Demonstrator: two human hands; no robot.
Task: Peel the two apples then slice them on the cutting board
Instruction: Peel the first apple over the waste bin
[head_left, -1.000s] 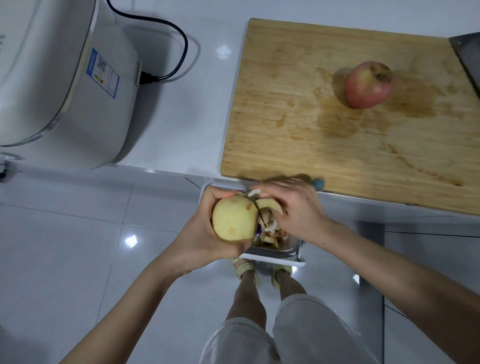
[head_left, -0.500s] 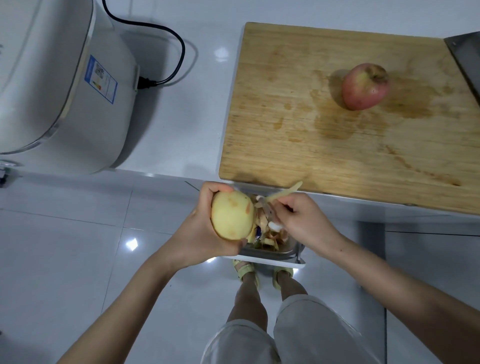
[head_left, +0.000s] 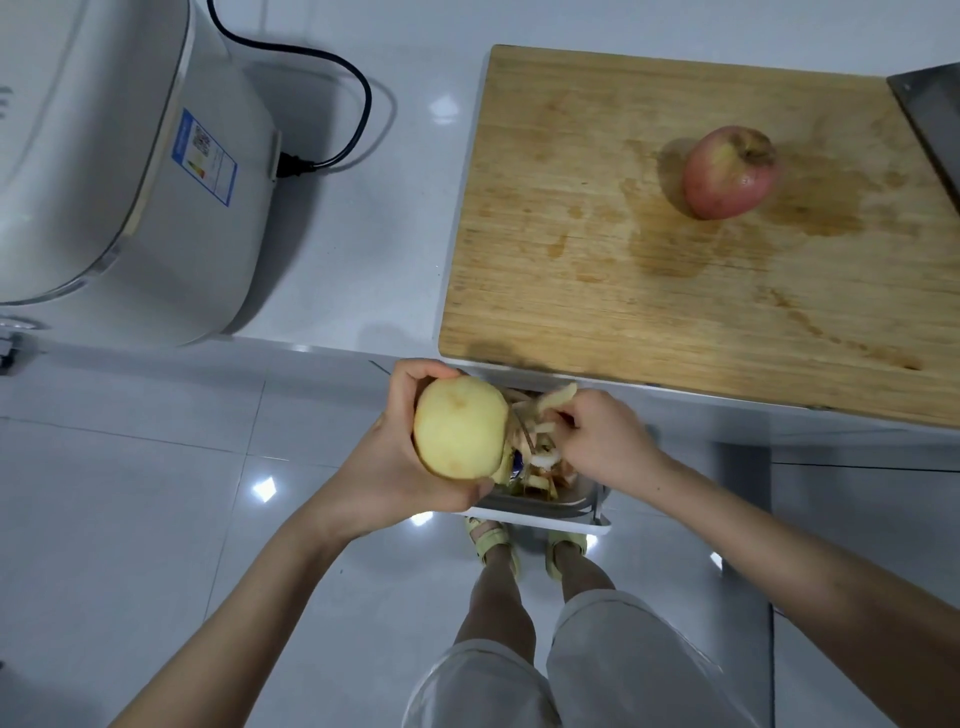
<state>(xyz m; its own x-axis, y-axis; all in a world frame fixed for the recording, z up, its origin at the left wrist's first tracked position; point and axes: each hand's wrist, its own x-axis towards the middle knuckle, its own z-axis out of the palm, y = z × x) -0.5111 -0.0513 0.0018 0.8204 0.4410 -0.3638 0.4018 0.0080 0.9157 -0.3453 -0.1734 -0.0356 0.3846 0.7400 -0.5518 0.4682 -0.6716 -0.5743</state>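
My left hand (head_left: 400, 467) grips a pale yellow peeled apple (head_left: 460, 427) in front of the counter edge, over a bin. My right hand (head_left: 605, 441) is just right of the apple and holds a peeler, mostly hidden in the fingers, its thin metal part (head_left: 524, 428) against the apple's right side. A strip of peel (head_left: 558, 397) sticks up from the right hand. A red unpeeled apple (head_left: 731, 172) lies on the wooden cutting board (head_left: 597, 291), toward its back right.
A bin (head_left: 545, 501) with several peel scraps stands on the floor below my hands. A large white appliance (head_left: 114, 171) with a black cord (head_left: 332, 104) fills the counter's left. A dark metal object (head_left: 935, 119) lies at the board's right edge. My legs and sandals show below.
The left hand has turned the apple a little. The right hand has shifted slightly right, and the peel strip still stands at its fingertips.
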